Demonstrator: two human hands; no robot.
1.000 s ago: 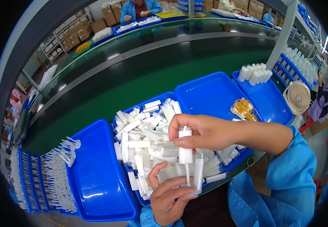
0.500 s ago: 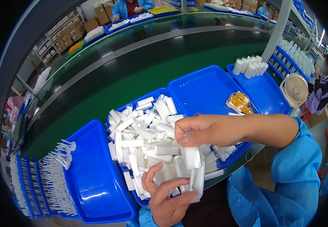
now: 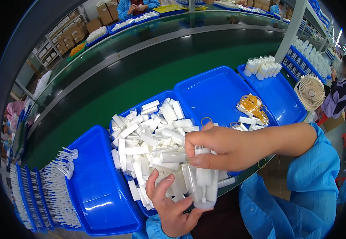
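My right hand [image 3: 234, 145] is closed around the top of a white cylindrical piece [image 3: 205, 175] with a thin stem pointing down. That piece stands inside a clear plastic tube [image 3: 212, 194], whose rounded base faces me. At the base, the thumb and a finger of my left hand [image 3: 173, 213] pinch the tube, while other fingers stay raised. Just beyond both hands, many white pieces in clear sleeves [image 3: 145, 139] lie heaped in a blue tray [image 3: 164, 95]. My right fingers cover the upper end of the tube.
An empty-looking blue tray [image 3: 101, 199] stands at left, beside racks of white stemmed parts [image 3: 59, 195]. Another blue tray [image 3: 205, 89] holds yellow rubber bands [image 3: 252, 106]. Banded bundles [image 3: 262, 67] sit farther right near a fan [image 3: 310, 92]. A green conveyor [image 3: 81, 99] runs behind; people work beyond.
The white piece has gone down into the clear tube. My right hand has come lower and slightly toward me. My left hand's fingers have shifted to the tube's base.
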